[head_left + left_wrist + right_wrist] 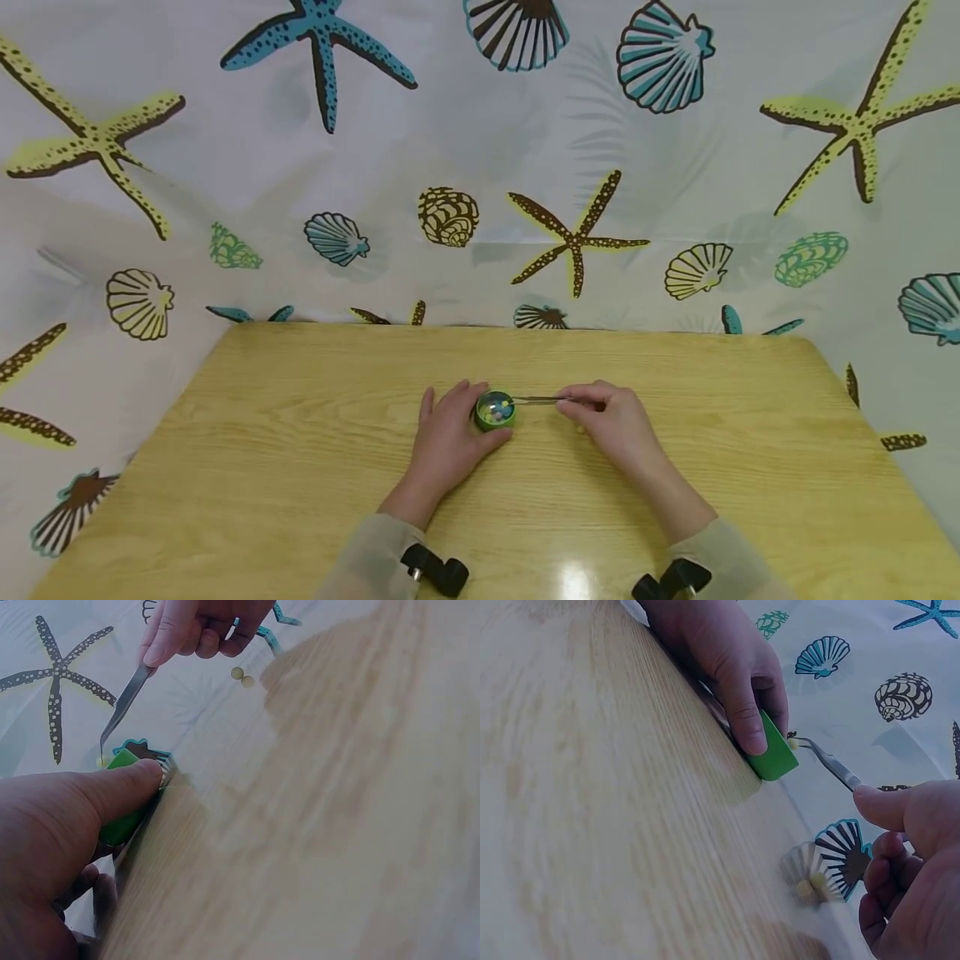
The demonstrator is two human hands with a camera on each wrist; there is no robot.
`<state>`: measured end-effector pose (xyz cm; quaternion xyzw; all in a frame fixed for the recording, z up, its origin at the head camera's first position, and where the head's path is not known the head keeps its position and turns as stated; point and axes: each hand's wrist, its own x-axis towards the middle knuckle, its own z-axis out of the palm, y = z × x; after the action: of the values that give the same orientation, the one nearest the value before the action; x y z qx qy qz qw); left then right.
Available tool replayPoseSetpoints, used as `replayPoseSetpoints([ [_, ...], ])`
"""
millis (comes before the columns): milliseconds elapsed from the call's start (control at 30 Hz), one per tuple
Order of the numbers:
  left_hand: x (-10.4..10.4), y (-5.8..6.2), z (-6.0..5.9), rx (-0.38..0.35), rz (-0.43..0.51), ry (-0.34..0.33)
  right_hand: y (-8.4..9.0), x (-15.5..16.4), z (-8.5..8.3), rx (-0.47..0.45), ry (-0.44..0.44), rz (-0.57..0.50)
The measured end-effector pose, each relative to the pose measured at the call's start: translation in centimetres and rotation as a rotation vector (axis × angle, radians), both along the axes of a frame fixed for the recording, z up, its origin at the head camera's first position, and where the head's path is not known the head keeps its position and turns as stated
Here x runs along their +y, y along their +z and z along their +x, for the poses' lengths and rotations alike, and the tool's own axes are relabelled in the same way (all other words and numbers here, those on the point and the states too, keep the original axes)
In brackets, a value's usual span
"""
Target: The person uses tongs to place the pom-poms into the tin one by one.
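A small round green container (481, 422) stands on the table, with several coloured beads (495, 412) visible inside it. My left hand (450, 437) holds it, thumb on the near side and fingers around the far side. In my right hand (615, 421) I pinch metal tweezers (536, 400), whose bent tips point left over the container's rim. A pale yellow bead (793, 743) sits at the tweezer tips, right by the rim in the right wrist view. Another yellow bead (237, 673) lies on the table below my right fingers.
The wooden table (262, 500) has a glossy surface that mirrors the bead. A white cloth (487, 150) printed with starfish and shells hangs behind it and along the sides. Black camera mounts (442, 575) sit on both sleeved wrists.
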<state>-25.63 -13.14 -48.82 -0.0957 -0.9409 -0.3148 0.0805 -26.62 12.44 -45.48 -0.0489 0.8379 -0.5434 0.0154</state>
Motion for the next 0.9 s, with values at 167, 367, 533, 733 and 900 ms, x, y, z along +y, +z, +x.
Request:
replayPoseSetpoints([
  [167, 0.0, 0.2, 0.0, 0.006, 0.002, 0.006, 0.1, -0.1, -0.2, 0.01, 0.013, 0.006],
  [367, 0.0, 0.3, -0.1, 0.008, 0.016, -0.002, 0.4, 0.0, 0.0, 0.011, -0.001, -0.019],
  [533, -0.1, 0.3, -0.2, 0.014, 0.019, -0.004, 0.5, 0.6, 0.2, 0.012, -0.018, -0.042],
  [733, 0.1, 0.0, -0.2, 0.017, 0.022, -0.008, -0.1, 2.0, 0.6, -0.043, -0.063, -0.077],
  [900, 0.4, 0.0, -0.2, 0.005, 0.034, -0.001, -0.4, 3.7, 1.5, -0.107, -0.112, -0.083],
])
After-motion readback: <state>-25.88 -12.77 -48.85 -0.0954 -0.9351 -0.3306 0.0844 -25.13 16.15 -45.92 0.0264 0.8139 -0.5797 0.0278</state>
